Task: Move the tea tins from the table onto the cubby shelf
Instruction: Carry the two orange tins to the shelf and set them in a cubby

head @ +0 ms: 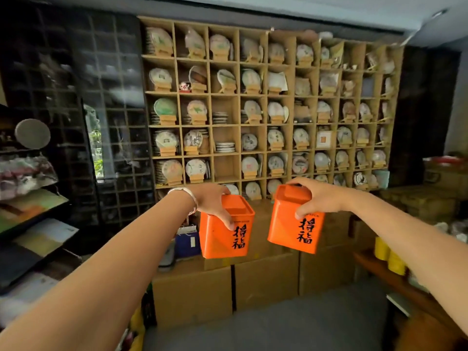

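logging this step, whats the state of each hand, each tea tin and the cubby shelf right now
left hand: grip closed round the top of the left tea tin
left tea tin: lid on, held in the air, roughly upright
right hand: grip closed round the top of the right tea tin
right tea tin: lid on, held in the air, tilted
cubby shelf: most cubbies hold wrapped tea cakes on stands; no orange tin in it yet

Dim room, daylight from a small window (95, 140) at left, blurred and bowed edges.
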Demonstrator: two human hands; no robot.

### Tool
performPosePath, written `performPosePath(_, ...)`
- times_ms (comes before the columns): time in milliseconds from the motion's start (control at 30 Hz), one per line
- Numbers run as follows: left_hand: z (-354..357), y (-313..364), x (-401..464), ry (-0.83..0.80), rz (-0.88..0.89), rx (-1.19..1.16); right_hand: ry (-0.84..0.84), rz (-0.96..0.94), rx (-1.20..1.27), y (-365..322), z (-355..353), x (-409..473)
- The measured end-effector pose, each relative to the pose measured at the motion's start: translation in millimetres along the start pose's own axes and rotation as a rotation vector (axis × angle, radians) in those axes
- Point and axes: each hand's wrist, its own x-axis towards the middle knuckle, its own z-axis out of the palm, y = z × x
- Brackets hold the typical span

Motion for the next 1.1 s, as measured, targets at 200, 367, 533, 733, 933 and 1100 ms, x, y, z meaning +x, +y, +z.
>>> performPosePath(200,-22,-40,129,-0.006,0.031,-0.003,0.016,0.054,-0.011,49,-35,113)
performPosePath(367,-41,-75,243,0.023,0.012,0.049,0.003,0.03,-0.058,99,-62,226)
performPosePath(533,-76,-108,356,0.044,-0.029,0.032,-0.008,-0.004,-0.051,141,-106,351)
performPosePath(733,-99,-145,481,0.062,-0.045,0.017,-0.013,-0.033,-0.04,188,-139,474)
performPosePath(933,-99,-187,601,0.055,-0.048,-0.019,-0.059,-0.032,-0.112,236,-153,584)
performPosePath(1100,-107,-232,703,0.064,-0.026,-0.037,-0.093,-0.014,-0.124,273,-174,681)
